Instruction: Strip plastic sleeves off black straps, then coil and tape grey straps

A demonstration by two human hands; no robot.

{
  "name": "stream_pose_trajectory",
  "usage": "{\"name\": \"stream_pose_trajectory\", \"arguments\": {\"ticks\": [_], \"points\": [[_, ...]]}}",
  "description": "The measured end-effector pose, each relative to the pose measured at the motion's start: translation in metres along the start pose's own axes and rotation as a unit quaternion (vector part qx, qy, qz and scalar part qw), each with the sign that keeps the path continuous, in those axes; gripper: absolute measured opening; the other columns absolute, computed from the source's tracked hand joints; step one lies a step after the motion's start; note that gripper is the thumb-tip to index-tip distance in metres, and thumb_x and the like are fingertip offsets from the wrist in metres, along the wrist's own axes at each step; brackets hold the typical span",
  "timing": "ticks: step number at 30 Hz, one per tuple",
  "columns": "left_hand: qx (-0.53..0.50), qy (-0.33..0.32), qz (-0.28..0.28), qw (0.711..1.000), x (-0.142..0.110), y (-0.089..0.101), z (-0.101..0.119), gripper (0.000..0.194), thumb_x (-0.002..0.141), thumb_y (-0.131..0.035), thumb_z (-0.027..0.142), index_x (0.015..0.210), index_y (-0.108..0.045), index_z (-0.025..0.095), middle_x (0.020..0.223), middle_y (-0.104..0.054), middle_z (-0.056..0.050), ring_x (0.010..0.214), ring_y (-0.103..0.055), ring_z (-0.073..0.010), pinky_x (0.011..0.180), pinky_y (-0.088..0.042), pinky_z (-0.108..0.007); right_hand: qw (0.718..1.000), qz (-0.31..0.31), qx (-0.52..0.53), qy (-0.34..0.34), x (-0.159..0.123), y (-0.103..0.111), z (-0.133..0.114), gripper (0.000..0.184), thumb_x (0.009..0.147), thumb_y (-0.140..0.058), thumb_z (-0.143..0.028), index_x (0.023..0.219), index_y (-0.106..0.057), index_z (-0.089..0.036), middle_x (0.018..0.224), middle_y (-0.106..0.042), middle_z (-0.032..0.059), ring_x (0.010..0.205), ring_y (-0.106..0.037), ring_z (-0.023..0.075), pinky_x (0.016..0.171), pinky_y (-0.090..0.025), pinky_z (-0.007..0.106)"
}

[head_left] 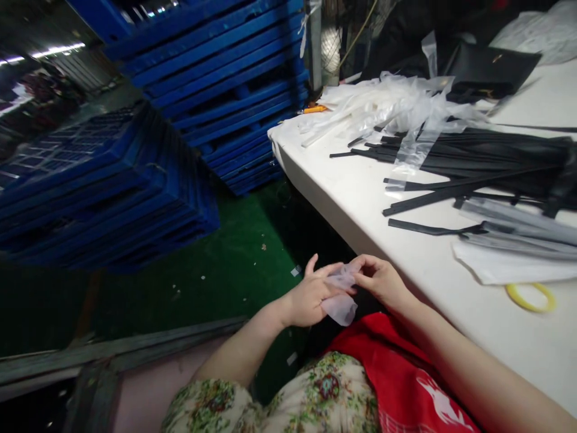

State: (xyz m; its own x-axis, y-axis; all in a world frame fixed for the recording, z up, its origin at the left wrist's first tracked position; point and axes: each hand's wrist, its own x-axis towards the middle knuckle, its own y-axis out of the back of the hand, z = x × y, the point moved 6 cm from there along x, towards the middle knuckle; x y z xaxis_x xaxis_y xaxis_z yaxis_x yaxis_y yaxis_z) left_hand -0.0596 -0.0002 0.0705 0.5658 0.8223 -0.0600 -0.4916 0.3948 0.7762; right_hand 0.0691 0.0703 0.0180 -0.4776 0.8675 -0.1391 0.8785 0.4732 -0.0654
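A translucent plastic strip (pixel 341 278) lies across the fingers of my left hand (pixel 305 300), with a loose flap (pixel 341 310) hanging below them. My left hand is open: its thumb sticks up and its fingers are stretched out, partly covered by the plastic. My right hand (pixel 381 281) pinches the strip's other end between thumb and fingertips. Both hands are in front of my body, just off the table's near edge. Whether the strip is wrapped around the left fingers or only passes between them, I cannot tell.
On the white table (pixel 333 198) lie black strips (pixel 451 180), a heap of clear plastic strips (pixel 396 102), a yellow ring (pixel 532 297), an orange pen-like item (pixel 314 109) and a black bag (pixel 491 69). Blue pallets (pixel 216 90) are stacked beyond the green floor (pixel 238 240).
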Motion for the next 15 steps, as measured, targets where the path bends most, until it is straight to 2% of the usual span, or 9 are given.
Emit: {"name": "stream_pose_trajectory", "arguments": {"ticks": [2,4,8,13,15], "points": [[-0.035,-0.047,-0.043,0.997,0.014,-0.007,0.010,0.032,0.092,-0.045,0.020,0.111,-0.068,0.030,0.129,-0.064,0.002,0.137,-0.040,-0.0200,0.118,0.007,-0.050,1.000,0.010,0.008,-0.017,-0.002,0.006,-0.002,0.033,0.064,-0.079,-0.045,0.069,-0.061,-0.018,0.066,-0.064,0.0008,0.058,-0.055,0.0120,0.057,-0.046,0.025],[-0.048,-0.071,-0.049,0.995,0.024,-0.012,0.017,0.032,0.089,-0.046,0.018,0.111,-0.068,0.028,0.128,-0.065,0.000,0.133,-0.046,-0.0192,0.120,0.000,-0.045,0.999,0.030,0.014,-0.031,-0.003,0.012,-0.004,0.033,0.064,-0.079,-0.044,0.070,-0.061,-0.018,0.062,-0.061,-0.0004,0.054,-0.051,0.0107,0.052,-0.043,0.023],[-0.062,-0.071,-0.022,0.995,0.036,-0.014,0.021,0.031,0.088,-0.045,0.019,0.109,-0.068,0.024,0.127,-0.065,-0.003,0.128,-0.051,-0.0196,0.119,-0.011,-0.041,0.997,0.069,0.020,-0.026,-0.004,0.025,-0.013,0.031,0.062,-0.080,-0.042,0.068,-0.061,-0.018,0.063,-0.062,-0.0002,0.055,-0.052,0.0107,0.052,-0.043,0.023],[-0.098,-0.071,0.013,0.993,0.043,-0.005,0.027,0.028,0.089,-0.045,0.019,0.103,-0.068,0.027,0.119,-0.069,0.000,0.123,-0.054,-0.0211,0.118,-0.010,-0.045,0.998,0.063,-0.002,0.002,-0.003,0.032,-0.018,0.024,0.067,-0.076,-0.039,0.072,-0.066,-0.018,0.076,-0.069,0.0037,0.070,-0.062,0.0161,0.067,-0.051,0.029],[-0.128,-0.082,0.038,0.988,0.047,-0.001,0.028,0.028,0.092,-0.042,0.021,0.102,-0.068,0.025,0.112,-0.071,0.000,0.114,-0.059,-0.0195,0.116,-0.021,-0.040,0.998,0.055,-0.013,0.016,-0.002,0.034,-0.015,0.021,0.069,-0.074,-0.037,0.074,-0.067,-0.017,0.078,-0.070,0.0039,0.073,-0.063,0.0169,0.070,-0.052,0.030]]}}
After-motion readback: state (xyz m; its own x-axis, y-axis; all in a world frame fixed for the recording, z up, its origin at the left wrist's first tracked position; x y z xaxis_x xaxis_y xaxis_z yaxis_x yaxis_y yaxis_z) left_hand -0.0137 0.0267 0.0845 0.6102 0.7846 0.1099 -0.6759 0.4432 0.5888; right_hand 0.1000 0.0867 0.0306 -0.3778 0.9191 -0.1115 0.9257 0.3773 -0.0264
